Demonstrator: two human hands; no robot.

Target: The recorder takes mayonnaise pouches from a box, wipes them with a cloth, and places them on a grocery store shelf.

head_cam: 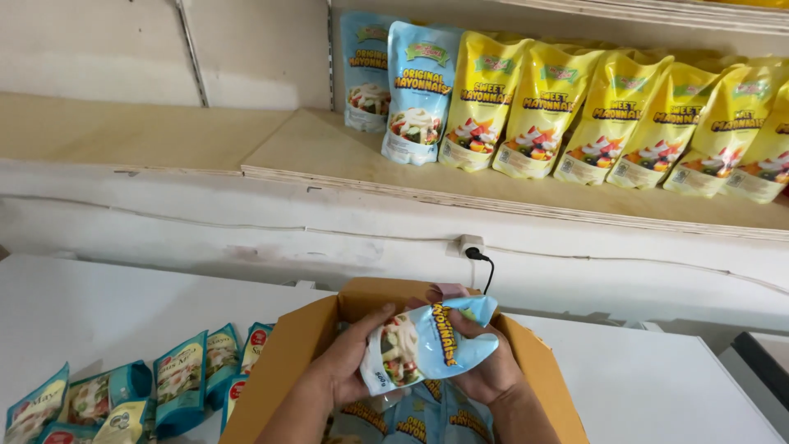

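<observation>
Both my hands hold one light-blue sauce pouch (pixel 427 341) above an open cardboard box (pixel 288 353). My left hand (pixel 349 366) grips the pouch's lower left side. My right hand (pixel 485 362) wraps its right side from behind. More blue pouches (pixel 411 419) lie inside the box under my hands. On the wooden shelf (pixel 329 152) above, two blue pouches (pixel 415 90) stand upright beside a row of several yellow pouches (pixel 608 115).
Several teal pouches (pixel 177 382) stand and lie on the white counter (pixel 107 304) left of the box. A wall socket with a black plug (pixel 472 249) sits on the white wall behind the box. The shelf's left part is bare wood.
</observation>
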